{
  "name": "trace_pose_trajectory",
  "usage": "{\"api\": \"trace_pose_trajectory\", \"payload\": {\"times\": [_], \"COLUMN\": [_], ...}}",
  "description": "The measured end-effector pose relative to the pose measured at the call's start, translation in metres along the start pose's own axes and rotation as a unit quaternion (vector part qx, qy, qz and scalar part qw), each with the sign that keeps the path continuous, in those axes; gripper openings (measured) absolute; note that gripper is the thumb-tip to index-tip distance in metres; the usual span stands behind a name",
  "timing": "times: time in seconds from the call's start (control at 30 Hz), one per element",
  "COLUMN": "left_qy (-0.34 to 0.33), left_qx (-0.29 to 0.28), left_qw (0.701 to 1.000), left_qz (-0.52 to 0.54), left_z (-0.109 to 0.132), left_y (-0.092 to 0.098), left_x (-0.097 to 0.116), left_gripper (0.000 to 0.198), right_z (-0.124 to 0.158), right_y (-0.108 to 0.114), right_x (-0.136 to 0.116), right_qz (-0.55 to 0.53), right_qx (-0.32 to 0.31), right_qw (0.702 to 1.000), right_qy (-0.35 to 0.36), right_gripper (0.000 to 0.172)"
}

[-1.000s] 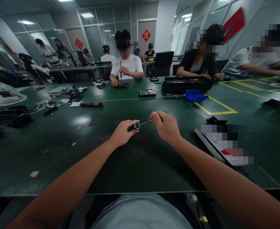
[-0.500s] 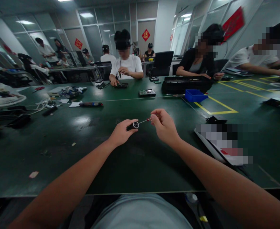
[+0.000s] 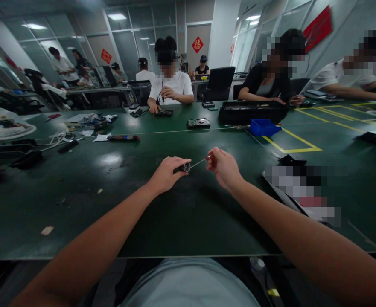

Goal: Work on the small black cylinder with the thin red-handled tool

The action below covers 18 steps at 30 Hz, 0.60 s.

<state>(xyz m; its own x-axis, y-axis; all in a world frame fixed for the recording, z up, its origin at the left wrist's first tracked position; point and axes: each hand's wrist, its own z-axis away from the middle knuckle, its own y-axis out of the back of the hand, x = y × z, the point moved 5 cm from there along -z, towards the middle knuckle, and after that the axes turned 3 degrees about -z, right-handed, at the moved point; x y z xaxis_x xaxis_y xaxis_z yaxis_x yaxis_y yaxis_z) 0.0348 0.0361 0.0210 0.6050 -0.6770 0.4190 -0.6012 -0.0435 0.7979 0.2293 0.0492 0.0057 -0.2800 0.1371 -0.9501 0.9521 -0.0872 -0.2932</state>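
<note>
A short dark cylinder (image 3: pixel 186 167) sits at the middle of the view, held up over the near half of the bench (image 3: pixel 188 230), its pale-rimmed open end turned toward the right and the wearer. The left hand (image 3: pixel 165 172) grasps it from the side, thumb below and fingers above. A thin-shafted tool (image 3: pixel 198 163) with red at the near end of its grip slants up from the rim to the right hand (image 3: pixel 223 169), which pinches the grip with the fingers curled in. Compared with 0.5 s ago, the right hand is farther to the right, more of the shaft shows and it slopes more steeply, while the cylinder is only slightly displaced. That suggests the shaft is being drawn back or re-angled at the opening rather than pushed deeper; whether its tip is inside the cylinder or only at the rim, I cannot tell. Beyond the 2 hands, a circuit-board unit (image 3: pixel 199 123) lies on the bench, with a long black casing (image 3: pixel 253 113) and a blue tray (image 3: pixel 265 129) to its right. On the left, a dark rod-shaped item (image 3: pixel 123 138) lies just beside a white scrap (image 3: pixel 102 137). On the right, near the wearer's forearm, a partly blurred white item (image 3: pixel 281 191) lies just in front of a small black piece (image 3: pixel 292 160). Across the bench, a co-worker in a white shirt (image 3: pixel 182 85) bends over a dark flat device (image 3: pixel 164 113).
</note>
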Motion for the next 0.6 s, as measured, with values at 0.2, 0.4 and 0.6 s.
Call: {"api": "trace_pose_trajectory", "payload": {"times": [0.2, 0.4, 0.6], "left_qy": [0.022, 0.026, 0.040], "left_qx": [-0.003, -0.007, -0.009], "left_qw": [1.000, 1.000, 0.999], "left_qz": [-0.010, -0.016, -0.017], "left_z": [0.000, 0.003, 0.003], "left_y": [0.000, -0.003, -0.004], "left_x": [-0.005, -0.007, -0.010], "left_gripper": [0.044, 0.046, 0.046], "right_z": [0.001, 0.019, 0.027], "right_y": [0.003, -0.008, -0.016], "right_x": [-0.009, -0.032, -0.039], "right_qz": [0.050, 0.202, 0.285], "right_qx": [0.036, -0.010, -0.059], "right_qw": [0.996, 0.962, 0.930], "right_qy": [0.065, 0.186, 0.224], "right_gripper": [0.023, 0.020, 0.020]}}
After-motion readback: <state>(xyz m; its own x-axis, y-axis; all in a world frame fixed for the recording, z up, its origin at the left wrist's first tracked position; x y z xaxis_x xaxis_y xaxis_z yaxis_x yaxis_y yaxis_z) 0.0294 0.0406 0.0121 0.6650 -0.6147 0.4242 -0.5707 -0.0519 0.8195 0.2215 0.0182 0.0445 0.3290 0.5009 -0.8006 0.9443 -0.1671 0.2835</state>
